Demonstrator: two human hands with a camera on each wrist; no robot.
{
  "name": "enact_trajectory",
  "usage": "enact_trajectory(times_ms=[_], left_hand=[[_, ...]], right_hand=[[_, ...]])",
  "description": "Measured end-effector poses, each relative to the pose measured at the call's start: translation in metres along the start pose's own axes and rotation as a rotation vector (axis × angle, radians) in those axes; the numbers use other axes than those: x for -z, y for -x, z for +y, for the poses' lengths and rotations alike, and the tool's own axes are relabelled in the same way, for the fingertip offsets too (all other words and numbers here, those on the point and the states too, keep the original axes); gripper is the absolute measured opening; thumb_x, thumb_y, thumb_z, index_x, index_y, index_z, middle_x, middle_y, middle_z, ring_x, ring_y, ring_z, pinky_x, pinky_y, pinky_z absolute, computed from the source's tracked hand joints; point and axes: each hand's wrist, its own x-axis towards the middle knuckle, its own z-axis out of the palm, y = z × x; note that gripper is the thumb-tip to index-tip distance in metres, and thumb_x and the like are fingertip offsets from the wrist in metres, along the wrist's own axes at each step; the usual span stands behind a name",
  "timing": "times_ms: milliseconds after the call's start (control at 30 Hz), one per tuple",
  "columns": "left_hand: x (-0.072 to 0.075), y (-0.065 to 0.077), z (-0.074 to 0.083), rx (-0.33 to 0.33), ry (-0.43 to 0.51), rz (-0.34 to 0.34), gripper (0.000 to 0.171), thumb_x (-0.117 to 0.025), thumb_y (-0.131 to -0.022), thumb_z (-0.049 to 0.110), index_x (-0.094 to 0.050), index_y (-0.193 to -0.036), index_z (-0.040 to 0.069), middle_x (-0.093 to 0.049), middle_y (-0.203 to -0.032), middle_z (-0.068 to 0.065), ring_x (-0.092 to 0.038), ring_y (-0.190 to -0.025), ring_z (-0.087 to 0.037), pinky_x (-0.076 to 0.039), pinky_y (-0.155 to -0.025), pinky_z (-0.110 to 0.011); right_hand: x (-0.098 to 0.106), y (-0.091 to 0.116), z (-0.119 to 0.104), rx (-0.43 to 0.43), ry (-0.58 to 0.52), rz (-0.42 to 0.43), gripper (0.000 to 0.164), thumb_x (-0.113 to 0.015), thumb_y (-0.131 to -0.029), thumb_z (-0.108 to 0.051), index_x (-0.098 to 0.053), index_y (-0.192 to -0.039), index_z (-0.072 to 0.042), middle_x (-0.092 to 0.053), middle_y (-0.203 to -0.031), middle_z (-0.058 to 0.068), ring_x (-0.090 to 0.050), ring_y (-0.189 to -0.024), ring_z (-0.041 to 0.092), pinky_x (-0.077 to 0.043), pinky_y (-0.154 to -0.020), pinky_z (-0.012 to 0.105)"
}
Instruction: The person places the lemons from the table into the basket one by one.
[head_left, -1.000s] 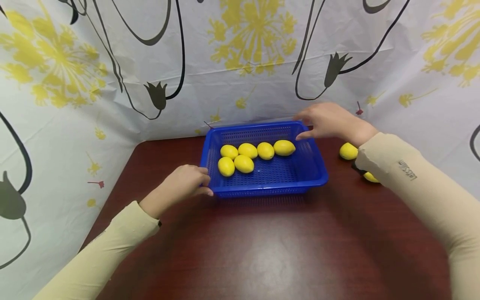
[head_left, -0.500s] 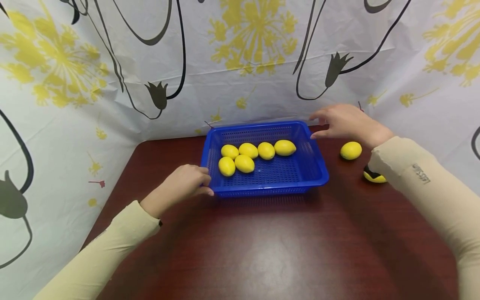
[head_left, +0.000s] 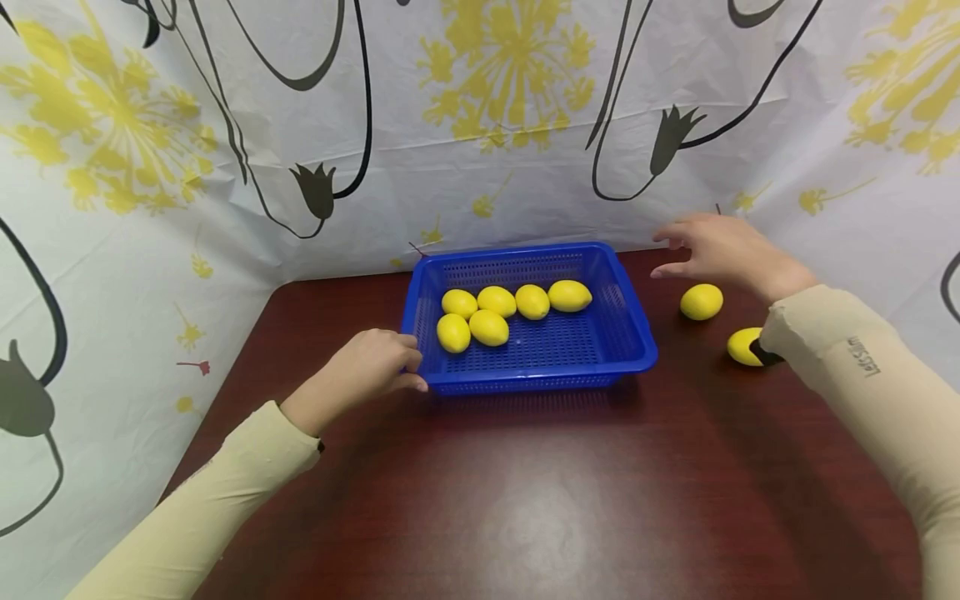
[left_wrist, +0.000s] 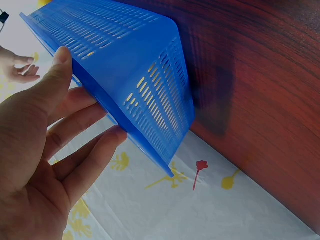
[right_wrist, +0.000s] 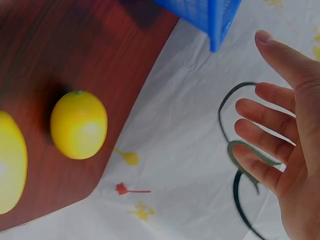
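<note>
A blue plastic basket (head_left: 525, 374) with slotted walls stands at the back of the table, several yellow lemons (head_left: 489, 327) lying in its left and back part. My left hand (head_left: 367, 367) holds the basket's rim at the near left corner; in the left wrist view the thumb and fingers (left_wrist: 107, 145) meet the rim. To the right of the basket, my right hand (head_left: 723, 250) hovers apart from it with nothing in its grasp. Its fingers are spread and loosely bent in the right wrist view. Below it on the table lies a lemon (head_left: 701, 302).
A second loose lemon (head_left: 744, 346) lies nearer on the right, partly hidden behind the right wrist strap and sleeve. A patterned white cloth (head_left: 480, 200) hangs behind and beside the dark red-brown table (head_left: 525, 483), close to the basket's back edge.
My right hand has drawn away from the basket's back right corner to the right, uncovering more of the two loose lemons. The left hand and the basket stay in place.
</note>
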Motion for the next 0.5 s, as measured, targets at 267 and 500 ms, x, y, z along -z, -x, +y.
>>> enact_trajectory(times_ms=[267,500], left_hand=[[-0.002,0.001,-0.001,0.001,-0.005,0.012,0.04,-0.078,-0.077,0.048,-0.055,-0.062,0.019,-0.045,-0.064,0.007,-0.039,-0.055,-0.009,-0.033,-0.053,-0.023],[-0.003,0.001,-0.002,0.0,-0.003,0.006,0.04,-0.078,-0.077,0.049,-0.055,-0.062,0.019,-0.045,-0.064,0.006,-0.039,-0.054,-0.009,-0.032,-0.053,-0.023]], right_hand=[[-0.014,0.004,0.025,-0.014,-0.012,0.009,0.062,-0.076,-0.082,-0.049,-0.063,-0.128,-0.009,-0.063,-0.123,0.018,-0.056,-0.113,0.038,-0.044,-0.095,0.059],[-0.028,0.006,0.044,-0.068,-0.014,-0.008,0.074,-0.076,-0.08,-0.055,-0.058,-0.134,-0.006,-0.055,-0.131,0.026,-0.048,-0.12,0.045,-0.04,-0.098,0.065]])
